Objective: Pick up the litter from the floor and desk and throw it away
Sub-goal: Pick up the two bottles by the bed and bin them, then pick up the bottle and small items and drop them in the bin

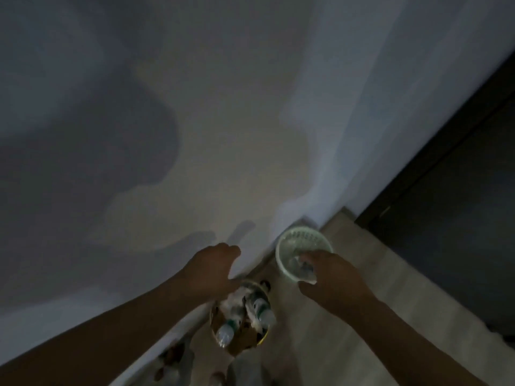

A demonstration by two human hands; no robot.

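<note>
The room is dim and the view is blurred. A pale green slotted basket point(289, 238) stands on the floor by the wall. My right hand point(331, 277) hovers over its near rim and pinches a pale crumpled piece of litter point(306, 270). To the left, a round yellow-rimmed bin point(262, 338) holds several plastic bottles point(225, 332) and crumpled paper. My left hand point(214, 263) hangs just above that bin, close to the wall. Its fingers are curled under, and nothing shows in it.
A white wall point(195, 121) fills the upper left and meets the light wooden floor point(348, 330) right behind both containers. A dark door or cabinet point(459, 218) stands at the right. More blurred clutter point(172, 360) lies along the wall at the bottom.
</note>
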